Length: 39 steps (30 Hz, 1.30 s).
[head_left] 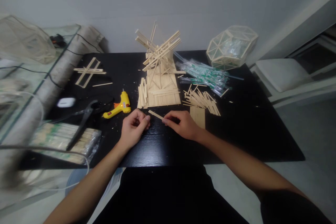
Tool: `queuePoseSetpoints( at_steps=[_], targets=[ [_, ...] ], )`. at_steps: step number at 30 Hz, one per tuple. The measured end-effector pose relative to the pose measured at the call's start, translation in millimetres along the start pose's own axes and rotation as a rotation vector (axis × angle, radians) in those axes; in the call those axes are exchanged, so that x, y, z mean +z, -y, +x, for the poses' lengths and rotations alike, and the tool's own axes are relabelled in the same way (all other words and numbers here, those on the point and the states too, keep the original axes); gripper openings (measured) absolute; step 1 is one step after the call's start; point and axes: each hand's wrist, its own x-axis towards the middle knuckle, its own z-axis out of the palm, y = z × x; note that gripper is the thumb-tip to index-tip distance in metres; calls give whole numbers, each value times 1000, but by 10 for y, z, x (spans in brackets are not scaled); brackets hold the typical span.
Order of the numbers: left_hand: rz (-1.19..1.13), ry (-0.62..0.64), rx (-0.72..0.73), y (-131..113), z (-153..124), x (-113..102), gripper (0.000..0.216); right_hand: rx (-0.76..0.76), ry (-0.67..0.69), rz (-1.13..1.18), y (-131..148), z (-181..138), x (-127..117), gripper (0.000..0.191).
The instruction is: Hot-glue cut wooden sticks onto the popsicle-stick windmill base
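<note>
Between thumb and fingers, my right hand (181,122) pinches one end of a short wooden stick (155,114), whose other end points left. My left hand (135,126) is curled just left of the stick's free end, thumb against fingertips; whether anything tiny is in it I cannot make out. Beyond both hands stands a windmill-like model (164,91) built of wooden sticks, with crossed blades on top. A yellow glue gun (119,107) lies left of it. To the right are a pile of loose short sticks (202,99) and a flat stick panel (197,116).
Green-and-clear plastic wrappers (202,73) and a faceted stick-framed box (231,47) occupy the back right. On the left lie a crossed stick frame (89,72), a white case (66,102), black-handled pliers (84,122) and a packet of sticks (63,140). Cables run along the left.
</note>
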Motion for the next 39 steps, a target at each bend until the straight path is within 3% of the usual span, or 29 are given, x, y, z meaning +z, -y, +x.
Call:
queuePoseSetpoints(
  at_steps=[9,15,19,22,25,33,36,39],
  targets=[
    [-20,50,-55,71,14,22,25,-2,-6,-3,-15,-3,-1,18],
    [40,32,-41,103,3,19,29,3,-24,-9,-21,-1,3,18],
    [281,-7,83,82,-10,-21,41,8,-29,8,-24,2,-1,18],
    [340,-59,176,52,18,-50,34,4,-26,7,-8,5,-10,17],
    [257,-64,109,25,55,-68,26,-3,-14,21,11,8,-17,17],
    [181,121,-45,-178,174,43,27,-23,-6,53,-30,15,6,19],
    [155,205,-64,-250,314,107,30,-36,-32,35,-42,18,10,18],
    [178,173,-86,-212,548,13,33,-41,-118,5,-50,27,-9,13]
  ],
)
